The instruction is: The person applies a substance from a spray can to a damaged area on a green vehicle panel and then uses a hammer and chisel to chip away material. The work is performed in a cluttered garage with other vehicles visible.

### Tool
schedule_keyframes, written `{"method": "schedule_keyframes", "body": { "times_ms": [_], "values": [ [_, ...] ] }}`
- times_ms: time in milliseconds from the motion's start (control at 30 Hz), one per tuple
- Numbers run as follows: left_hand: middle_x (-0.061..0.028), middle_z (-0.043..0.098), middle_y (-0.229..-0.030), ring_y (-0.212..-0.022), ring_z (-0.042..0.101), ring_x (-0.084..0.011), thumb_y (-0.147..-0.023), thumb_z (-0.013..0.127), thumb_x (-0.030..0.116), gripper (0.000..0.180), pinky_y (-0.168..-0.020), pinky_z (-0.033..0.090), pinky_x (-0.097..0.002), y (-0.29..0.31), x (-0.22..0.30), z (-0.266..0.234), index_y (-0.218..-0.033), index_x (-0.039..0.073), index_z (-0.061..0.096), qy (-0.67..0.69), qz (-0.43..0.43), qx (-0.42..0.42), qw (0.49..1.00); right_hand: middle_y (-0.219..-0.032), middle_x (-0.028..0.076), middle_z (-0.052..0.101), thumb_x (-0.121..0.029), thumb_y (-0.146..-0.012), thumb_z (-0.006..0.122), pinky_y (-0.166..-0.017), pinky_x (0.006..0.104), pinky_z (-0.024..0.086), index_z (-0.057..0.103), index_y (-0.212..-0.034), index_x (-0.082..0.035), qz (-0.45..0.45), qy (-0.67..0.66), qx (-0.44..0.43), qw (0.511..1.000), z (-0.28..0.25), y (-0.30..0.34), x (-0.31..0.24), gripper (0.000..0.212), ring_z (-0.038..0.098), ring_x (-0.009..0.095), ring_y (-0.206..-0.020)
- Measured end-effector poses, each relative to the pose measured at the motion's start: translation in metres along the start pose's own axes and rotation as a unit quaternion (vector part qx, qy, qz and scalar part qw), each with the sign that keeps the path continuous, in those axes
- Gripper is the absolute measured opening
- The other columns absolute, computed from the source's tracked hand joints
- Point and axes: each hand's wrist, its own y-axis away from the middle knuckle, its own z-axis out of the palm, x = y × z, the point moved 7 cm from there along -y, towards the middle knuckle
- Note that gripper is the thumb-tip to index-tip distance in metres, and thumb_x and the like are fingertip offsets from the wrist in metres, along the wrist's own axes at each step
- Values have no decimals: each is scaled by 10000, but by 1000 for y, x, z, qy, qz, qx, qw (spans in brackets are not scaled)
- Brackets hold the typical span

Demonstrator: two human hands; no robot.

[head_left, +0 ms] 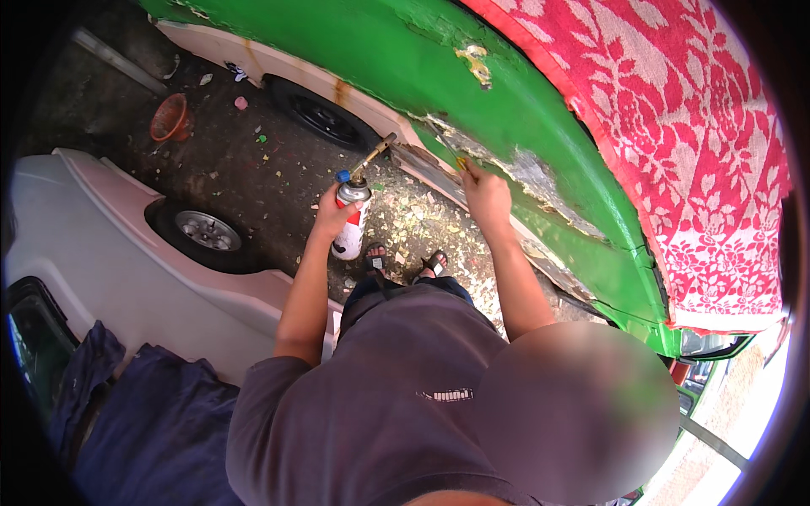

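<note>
My left hand (332, 216) is wrapped round the gas can of a blowtorch (353, 218). The can is white and red, with a blue knob, and its brass nozzle points up and right toward the lower edge of a green car panel (540, 126). Whether a flame burns I cannot tell. In my right hand (488, 199) is a thin scraper (460, 161) with a yellow handle, its metal end at the panel. There the green paint is broken, leaving a bare grey patch (533, 173) with ragged, peeling edges.
Pale paint flakes (413, 221) litter the dark ground around my sandalled feet. A pinkish-white car (110, 228) stands close on my left, dark cloth (152, 430) draped over it. An orange bucket (171, 118) lies farther off. A red patterned cloth (650, 143) covers the green car's upper side.
</note>
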Motion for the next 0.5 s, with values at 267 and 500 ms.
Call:
{"method": "schedule_keyframes", "body": {
  "times_ms": [267,500],
  "values": [
    [-68,664,-1032,-922,617,-138,-749,728,114,436,-852,480,-297,-1,-6,-7,-1142,3,575,1,2,5,1000,-784,205,665,-294,-874,606,-693,464,526,673,-1168,-207,-4,59,-5,998,-26,10,-12,313,654,381,-740],
    [-72,665,-1031,-929,615,-141,-749,730,127,454,-852,481,-300,-7,-5,0,-1157,5,573,-15,3,-22,1000,-807,194,674,-306,-876,600,-703,463,526,675,-1161,-219,2,64,-2,998,-24,13,-14,307,656,377,-756]
  ]
}}
